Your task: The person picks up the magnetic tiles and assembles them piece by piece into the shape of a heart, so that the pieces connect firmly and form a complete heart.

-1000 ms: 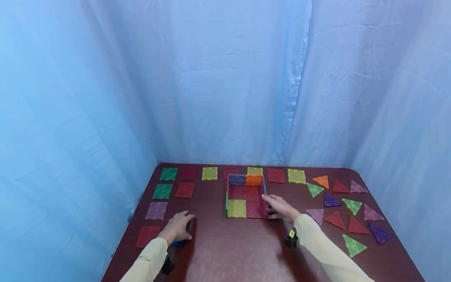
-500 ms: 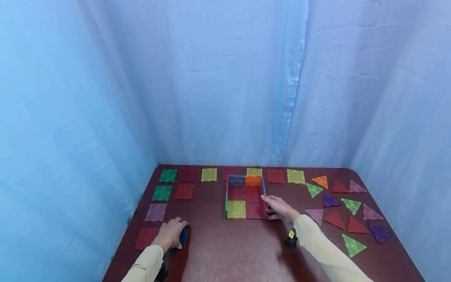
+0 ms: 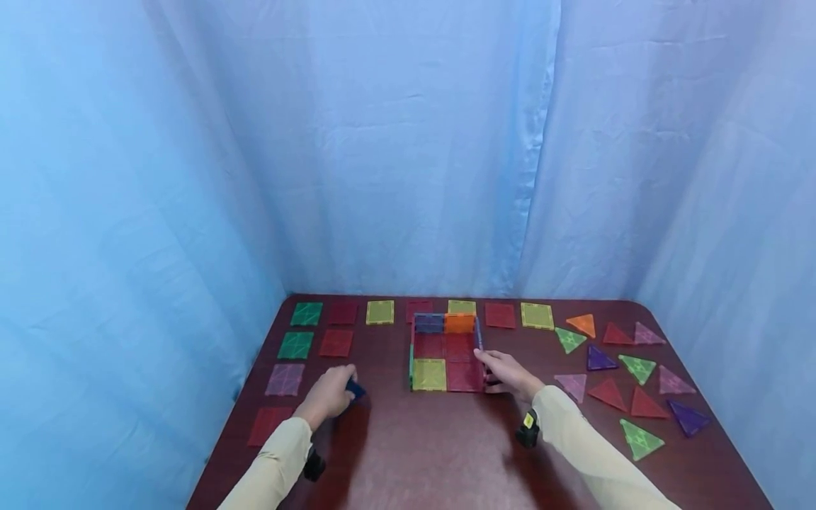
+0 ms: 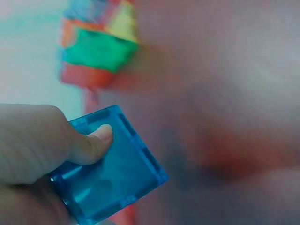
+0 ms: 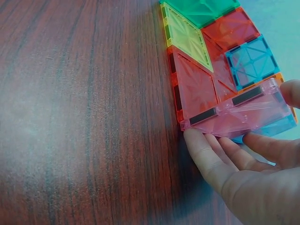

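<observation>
In the left wrist view my left hand point(image 4: 33, 145) pinches a blue square magnetic tile point(image 4: 126, 173), thumb flat on its face. The head view shows this hand over the left half of the table, with the tile tilted. A low box of magnetic tiles point(image 3: 430, 375) stands at the middle, with a floor of red and yellow squares; its front side has no wall. My right hand point(image 3: 506, 375) is at the box's right wall. Fairly straight fingers touch the outer face of a pink tile point(image 5: 253, 112) there, and the thumb is by its far upper corner.
Square tiles lie flat along the back and left of the table, among them a green square point(image 3: 295, 345) and a purple square point(image 3: 285, 380). Several triangles, one a dark purple triangle point(image 3: 688, 418), spread over the right side. Blue curtains point(image 3: 408, 177) surround the table point(image 3: 421, 460).
My left hand, first reaching down over the blue tile, has taken hold of it and moved it forward and right. The right hand stays against the box wall.
</observation>
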A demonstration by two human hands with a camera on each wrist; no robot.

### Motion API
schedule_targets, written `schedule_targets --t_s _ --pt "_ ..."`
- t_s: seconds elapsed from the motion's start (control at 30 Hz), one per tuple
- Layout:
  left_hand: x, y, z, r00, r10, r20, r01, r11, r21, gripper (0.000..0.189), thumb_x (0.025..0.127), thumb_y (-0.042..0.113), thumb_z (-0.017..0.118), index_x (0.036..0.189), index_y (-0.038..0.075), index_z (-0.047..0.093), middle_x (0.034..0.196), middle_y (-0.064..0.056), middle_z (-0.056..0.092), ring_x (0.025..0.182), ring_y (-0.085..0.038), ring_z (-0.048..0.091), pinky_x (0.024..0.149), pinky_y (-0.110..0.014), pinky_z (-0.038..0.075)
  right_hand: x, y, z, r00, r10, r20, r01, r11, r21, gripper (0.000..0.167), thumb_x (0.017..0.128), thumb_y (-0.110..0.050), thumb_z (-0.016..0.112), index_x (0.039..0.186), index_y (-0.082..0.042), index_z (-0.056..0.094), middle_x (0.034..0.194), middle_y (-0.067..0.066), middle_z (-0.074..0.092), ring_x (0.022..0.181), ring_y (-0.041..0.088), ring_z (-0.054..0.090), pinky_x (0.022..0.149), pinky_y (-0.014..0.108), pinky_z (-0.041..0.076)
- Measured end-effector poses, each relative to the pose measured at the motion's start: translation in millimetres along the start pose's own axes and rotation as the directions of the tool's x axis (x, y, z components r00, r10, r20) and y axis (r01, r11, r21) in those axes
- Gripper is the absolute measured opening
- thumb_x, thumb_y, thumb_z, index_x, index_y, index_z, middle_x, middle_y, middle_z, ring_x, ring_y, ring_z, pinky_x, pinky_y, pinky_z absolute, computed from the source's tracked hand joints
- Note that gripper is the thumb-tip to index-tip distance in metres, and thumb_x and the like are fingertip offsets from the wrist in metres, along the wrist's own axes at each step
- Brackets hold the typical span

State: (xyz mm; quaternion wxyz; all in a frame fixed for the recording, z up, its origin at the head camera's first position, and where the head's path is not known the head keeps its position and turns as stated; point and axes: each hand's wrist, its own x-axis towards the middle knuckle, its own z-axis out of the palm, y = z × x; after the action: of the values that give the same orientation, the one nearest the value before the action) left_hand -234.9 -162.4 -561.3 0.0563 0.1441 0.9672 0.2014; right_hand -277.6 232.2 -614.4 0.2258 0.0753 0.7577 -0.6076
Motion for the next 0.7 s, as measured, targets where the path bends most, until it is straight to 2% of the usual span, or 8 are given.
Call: schedule_targets --t_s 0.07,0.17,0.23,0.3,0.4,0.5,0.6,0.7 --pt "9.0 21.3 -13.0 0.998 0.06 -0.029 -0.06 0.998 -0.019 0.019 0.084 0.001 0.079 0.097 0.008 0.067 0.096 -0.01 0.07 0.088 -0.024 0.068 0.078 -0.045 0.058 1.1 0 0 1.0 0.003 -0.001 -0.003 1.0 0.002 0.072 0.098 -0.056 0.058 0.14 0.002 0.046 0.11 0.015 0.051 0.091 0.022 0.056 0.085 0.045 0.061" --pt "23.5 58.0 -31.1 0.984 0.165 -0.059 -0.165 0.986 0.007 0.015 0.085 0.006 0.08 0.098 0.012 0.073 0.095 -0.005 0.073 0.091 -0.022 0.069 0.082 -0.043 0.06 1.6 0 1 1.0 0.007 -0.01 -0.007 1.0 0.0 0.073 0.098 -0.056 0.059 0.14 0.002 0.047 0.111 0.015 0.052 0.092 0.023 0.056 0.084 0.045 0.061" --pt "32.2 82.3 -39.1 0.972 0.231 -0.051 -0.229 0.972 0.048 0.014 0.087 0.009 0.08 0.099 0.014 0.076 0.095 -0.003 0.073 0.091 -0.019 0.069 0.083 -0.04 0.06 1.2 0 1 1.0 0.006 -0.012 -0.006 1.0 -0.007 0.073 0.098 -0.056 0.058 0.142 0.002 0.046 0.113 0.015 0.052 0.093 0.023 0.057 0.085 0.045 0.061" --pt "40.6 103.0 -40.9 0.962 0.273 -0.02 -0.27 0.957 0.106 0.014 0.089 0.014 0.079 0.103 0.015 0.077 0.095 -0.001 0.072 0.091 -0.017 0.068 0.084 -0.037 0.06 0.2 -1 1 1.0 0.005 -0.014 -0.005 1.0 -0.015 0.073 0.099 -0.055 0.057 0.142 0.002 0.045 0.112 0.015 0.052 0.094 0.023 0.056 0.085 0.045 0.061" --pt "50.4 127.3 -36.0 0.954 0.296 0.047 -0.299 0.941 0.161 0.017 0.092 0.021 0.077 0.109 0.016 0.076 0.097 -0.001 0.071 0.091 -0.015 0.067 0.083 -0.033 0.059 -0.2 0 2 1.0 0.003 -0.011 -0.003 1.0 -0.016 0.07 0.101 -0.054 0.055 0.141 0.003 0.045 0.11 0.014 0.052 0.094 0.024 0.056 0.086 0.045 0.06" --pt "59.5 143.2 -25.0 0.948 0.303 0.1 -0.316 0.93 0.184 0.014 0.093 0.023 0.075 0.106 0.017 0.076 0.094 0.001 0.071 0.084 -0.011 0.065 0.079 -0.029 0.06 0.4 0 3 1.0 0.007 -0.015 -0.007 1.0 -0.01 0.071 0.101 -0.054 0.054 0.143 0.003 0.045 0.115 0.017 0.053 0.098 0.027 0.057 0.088 0.046 0.06" --pt "68.0 151.9 -10.7 0.94 0.312 0.141 -0.335 0.92 0.201 0.005 0.094 0.021 0.074 0.097 0.018 0.076 0.087 0.005 0.071 0.075 -0.007 0.062 0.073 -0.026 0.059 0.6 0 4 1.0 0.01 -0.02 -0.01 1.0 -0.015 0.075 0.1 -0.055 0.055 0.146 0.003 0.043 0.124 0.02 0.052 0.106 0.031 0.057 0.089 0.048 0.06" --pt "75.4 155.1 4.4 0.933 0.32 0.166 -0.35 0.914 0.208 0.003 0.094 0.02 0.074 0.094 0.018 0.076 0.085 0.006 0.071 0.072 -0.005 0.061 0.07 -0.025 0.058 0.8 1 3 0.999 0.017 -0.034 -0.018 1.0 -0.011 0.075 0.1 -0.055 0.056 0.147 0.002 0.044 0.126 0.02 0.053 0.106 0.03 0.057 0.088 0.048 0.06"
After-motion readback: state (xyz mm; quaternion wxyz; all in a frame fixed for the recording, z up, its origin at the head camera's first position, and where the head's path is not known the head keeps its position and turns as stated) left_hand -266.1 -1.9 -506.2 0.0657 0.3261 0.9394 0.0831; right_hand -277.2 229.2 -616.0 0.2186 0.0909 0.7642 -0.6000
